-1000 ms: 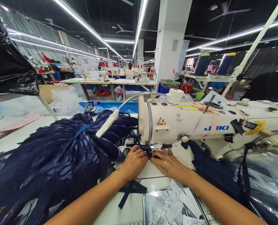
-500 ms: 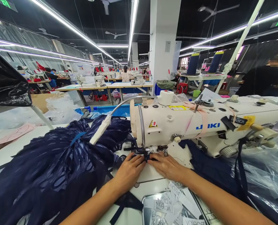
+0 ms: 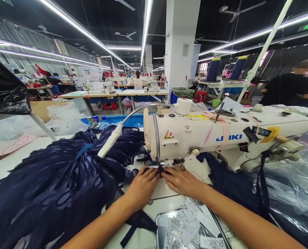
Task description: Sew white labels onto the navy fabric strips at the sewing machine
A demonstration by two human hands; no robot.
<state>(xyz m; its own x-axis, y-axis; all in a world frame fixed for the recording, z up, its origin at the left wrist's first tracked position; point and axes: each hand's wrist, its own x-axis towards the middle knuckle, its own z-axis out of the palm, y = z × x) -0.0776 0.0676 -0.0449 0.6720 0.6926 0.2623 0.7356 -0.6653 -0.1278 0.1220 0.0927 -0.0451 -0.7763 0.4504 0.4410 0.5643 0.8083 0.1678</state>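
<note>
A white sewing machine [image 3: 179, 133] stands before me, its needle end at the left. Beneath its presser area lies a small piece of navy fabric [image 3: 160, 169], mostly covered by fingers and machine parts. My left hand [image 3: 142, 185] holds it from the left, fingers closed together and pointing at the needle. From the right, my right hand [image 3: 183, 180] grips the same piece, with fingertips close to the left ones. Both thumbs are largely hidden. Navy straps [image 3: 140, 221] hang below my left wrist.
A large bundle of navy garments [image 3: 63, 183], tied with a blue band [image 3: 84, 151], fills the left. A tray [image 3: 157, 221] of white printed labels [image 3: 181, 223] lies between my forearms. Navy cloth [image 3: 229, 185] and clear plastic [image 3: 294, 173] are at right. A white-wrapped flexible arm [image 3: 109, 141] overhangs the bundle.
The view has shifted slightly. My right fingers sit a little closer to the left ones at the needle, and the fabric piece between them shows a bit differently.
</note>
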